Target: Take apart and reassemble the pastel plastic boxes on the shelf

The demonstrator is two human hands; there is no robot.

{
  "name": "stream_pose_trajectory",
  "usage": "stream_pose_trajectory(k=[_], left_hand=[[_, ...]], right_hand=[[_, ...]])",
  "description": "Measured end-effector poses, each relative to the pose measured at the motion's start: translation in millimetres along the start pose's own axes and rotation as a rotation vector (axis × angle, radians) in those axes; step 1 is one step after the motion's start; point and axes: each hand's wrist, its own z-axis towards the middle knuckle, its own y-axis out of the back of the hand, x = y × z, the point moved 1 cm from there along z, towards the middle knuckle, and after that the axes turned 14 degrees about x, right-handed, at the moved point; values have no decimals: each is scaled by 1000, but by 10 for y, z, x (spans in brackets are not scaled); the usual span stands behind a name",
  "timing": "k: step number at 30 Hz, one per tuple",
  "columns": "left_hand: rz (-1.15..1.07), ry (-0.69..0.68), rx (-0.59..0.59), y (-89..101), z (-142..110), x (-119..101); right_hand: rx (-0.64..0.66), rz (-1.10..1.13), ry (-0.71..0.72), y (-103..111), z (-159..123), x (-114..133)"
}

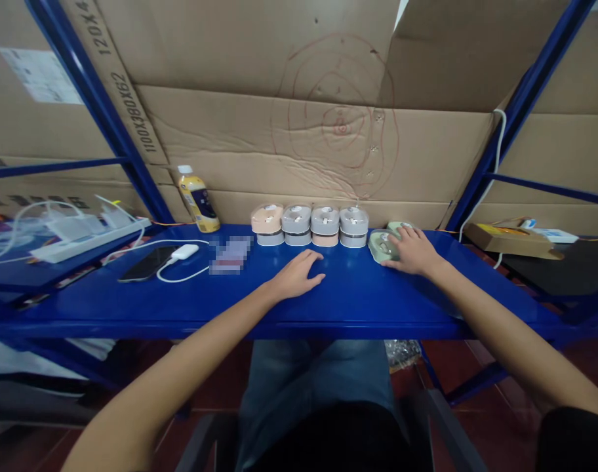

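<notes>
My left hand [299,274] is low over the blue tabletop [240,301], fingers and thumb apart, with nothing in it. In front of it stands a row of small rounded cases with clear lids, stacked two high. The leftmost stack has a peach case [267,219] over a grey one; grey cases [297,221] top the others, one of them over a peach case [324,240]. To the right, my right hand [412,250] has its thumb and fingers around a pale green case [381,246]. Another green case [396,227] sits behind, partly hidden by the fingers.
A yellow drink bottle [199,200] stands at the back left. Nearby lie a phone [146,263], a white charger [185,252] with its cable, and a blurred-out item [231,255]. Blue posts flank the table; cardboard [230,131] backs it. An open carton [513,240] is far right.
</notes>
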Motion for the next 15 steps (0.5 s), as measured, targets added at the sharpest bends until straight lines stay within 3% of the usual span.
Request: stream_pose_trajectory(k=[4, 7, 12, 15], left_hand=[[4, 0, 7, 6, -2, 3], [-4, 2, 4, 11, -5, 0], [-13, -4, -2, 9, -1, 5], [-9, -9, 0, 8, -1, 17]], right_hand=[[72, 11, -104, -80, 441, -106], [65, 102, -156, 17, 606, -67], [-44, 463, -149, 385, 777, 310], [-56, 556, -236, 544, 921, 614]])
